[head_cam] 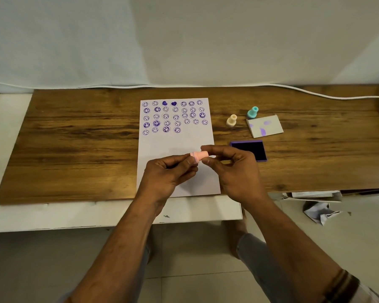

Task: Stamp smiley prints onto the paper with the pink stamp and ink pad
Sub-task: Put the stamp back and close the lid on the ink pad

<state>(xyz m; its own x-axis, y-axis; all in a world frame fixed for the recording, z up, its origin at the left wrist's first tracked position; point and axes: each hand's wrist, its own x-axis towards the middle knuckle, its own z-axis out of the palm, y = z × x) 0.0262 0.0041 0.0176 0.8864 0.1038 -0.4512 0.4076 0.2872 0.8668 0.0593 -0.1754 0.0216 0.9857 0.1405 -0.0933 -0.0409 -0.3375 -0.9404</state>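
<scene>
head view: pink stamp (199,156) lies sideways, long axis left-right, over the bare lower half of the paper (177,147). left hand (169,173) pinches one end, right hand (234,169) the other; both grips closed on it. ink pad (249,150) sits just right of the paper, nearest the right hand. stamp face probably points left, hard to tell.

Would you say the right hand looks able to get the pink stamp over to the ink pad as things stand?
Probably yes. The ink pad lies open just beyond the right hand, with nothing between them. But the pink stamp is held sideways between both hands, so the left hand must let go first.
</scene>
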